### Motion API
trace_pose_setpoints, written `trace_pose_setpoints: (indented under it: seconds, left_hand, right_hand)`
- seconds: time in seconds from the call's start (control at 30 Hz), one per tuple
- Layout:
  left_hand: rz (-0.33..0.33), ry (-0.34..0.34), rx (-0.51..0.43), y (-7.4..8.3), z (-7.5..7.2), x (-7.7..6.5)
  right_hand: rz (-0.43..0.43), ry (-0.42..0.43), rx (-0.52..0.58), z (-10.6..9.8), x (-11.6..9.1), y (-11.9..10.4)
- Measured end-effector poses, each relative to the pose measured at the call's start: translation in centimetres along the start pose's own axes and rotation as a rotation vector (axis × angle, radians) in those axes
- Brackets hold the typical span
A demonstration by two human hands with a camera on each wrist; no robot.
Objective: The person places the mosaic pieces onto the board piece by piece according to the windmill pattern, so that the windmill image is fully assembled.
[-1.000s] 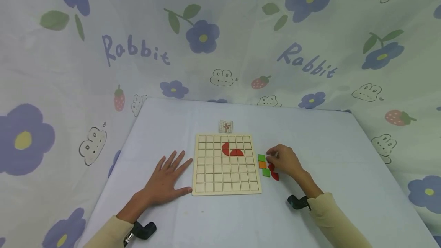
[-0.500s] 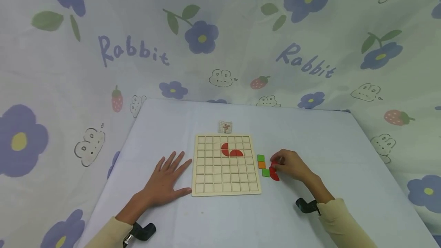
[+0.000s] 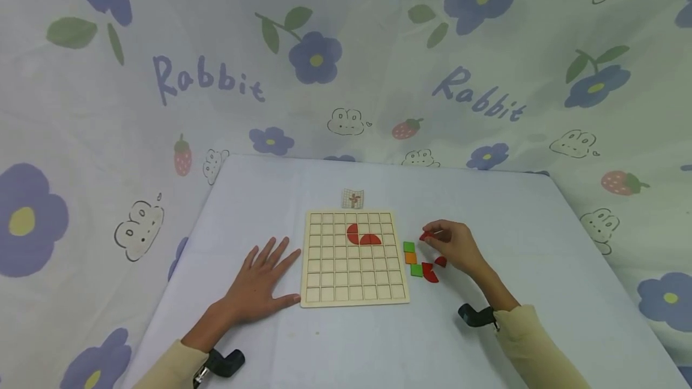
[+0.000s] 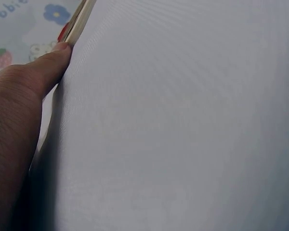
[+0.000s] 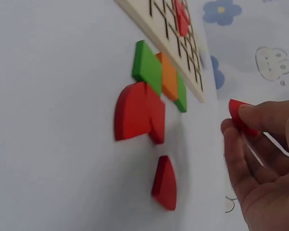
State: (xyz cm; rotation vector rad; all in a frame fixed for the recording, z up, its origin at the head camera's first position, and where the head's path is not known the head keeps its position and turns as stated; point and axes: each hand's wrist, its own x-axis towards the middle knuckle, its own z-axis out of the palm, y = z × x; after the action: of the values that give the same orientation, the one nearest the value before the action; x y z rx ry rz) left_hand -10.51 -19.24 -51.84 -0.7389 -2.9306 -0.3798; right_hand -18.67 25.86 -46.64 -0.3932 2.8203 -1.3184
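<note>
My right hand (image 3: 454, 248) pinches a red curved tile (image 5: 241, 117) between thumb and fingertips, raised to the right of the board. Below it on the cloth lie several loose red tiles (image 5: 132, 111), one (image 5: 165, 185) apart from the others. Beside the board's right edge stand a green tile (image 3: 409, 247), an orange tile (image 3: 411, 258) and another green tile (image 3: 416, 270) in a column. My left hand (image 3: 259, 287) lies flat with fingers spread, its thumb tip (image 4: 62, 46) at the wooden grid board's (image 3: 354, 300) left edge. Red pieces (image 3: 370, 239) sit in the board's upper middle cells.
A small printed card (image 3: 353, 199) with a red pinwheel-like figure on a grid lies behind the board. A white cloth (image 3: 259, 197) covers the table. A patterned curtain (image 3: 378, 77) rises behind and at the sides.
My right hand has moved from the red pile up and away, now with a red tile in its fingertips. One red tile now lies apart to the right. The left hand has stayed put.
</note>
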Motion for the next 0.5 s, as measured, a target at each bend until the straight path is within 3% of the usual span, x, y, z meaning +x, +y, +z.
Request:
trace_pose_setpoints:
  seconds: [0.27, 0.5]
  left_hand:
    - [0.014, 0.035, -0.003, 0.0, 0.1, -0.1]
    - [0.018, 0.046, -0.006, -0.2, 0.4, -0.1]
  right_hand:
    - [-0.010, 0.020, 0.103, 0.7, 0.9, -0.9]
    - [-0.056, 0.046, 0.111, 1.9, 1.3, -1.4]
